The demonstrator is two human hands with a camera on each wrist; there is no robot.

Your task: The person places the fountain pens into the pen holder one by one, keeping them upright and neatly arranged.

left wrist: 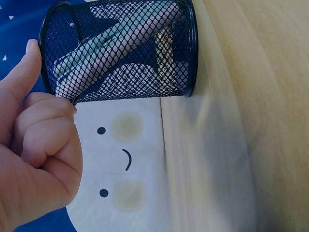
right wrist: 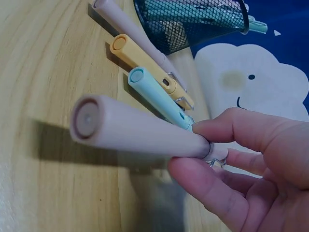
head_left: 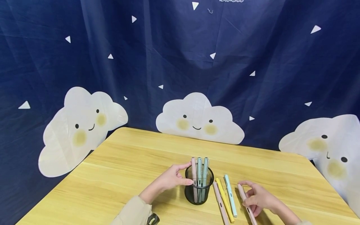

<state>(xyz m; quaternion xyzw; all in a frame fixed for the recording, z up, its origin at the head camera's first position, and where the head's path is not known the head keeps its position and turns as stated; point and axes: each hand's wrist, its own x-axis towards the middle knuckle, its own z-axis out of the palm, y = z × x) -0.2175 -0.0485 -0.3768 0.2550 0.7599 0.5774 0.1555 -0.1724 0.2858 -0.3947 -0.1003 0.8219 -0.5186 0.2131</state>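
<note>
A black mesh pen cup (head_left: 197, 195) (left wrist: 125, 53) stands on the wooden table (head_left: 126, 162) with a pink pen (head_left: 193, 170) and two teal pens (head_left: 202, 170) upright in it. My left hand (head_left: 174, 178) (left wrist: 38, 159) holds the cup's left side, thumb on the wall and curled fingers at the rim. To the right, my right hand (head_left: 258, 198) (right wrist: 251, 169) pinches a capped pink pen (head_left: 241, 190) (right wrist: 135, 128) just above the tabletop. Between cup and right hand lie three pens side by side: pink (head_left: 219, 201) (right wrist: 130, 29), yellow (head_left: 224, 198) (right wrist: 145, 63), teal (head_left: 230, 195) (right wrist: 154, 94).
A dark blue cloth backdrop (head_left: 180, 62) printed with smiling white clouds hangs behind and around the table. The table's far edge and its right corner (head_left: 309, 159) are close behind the cup. Bare wood stretches to the left of my left arm.
</note>
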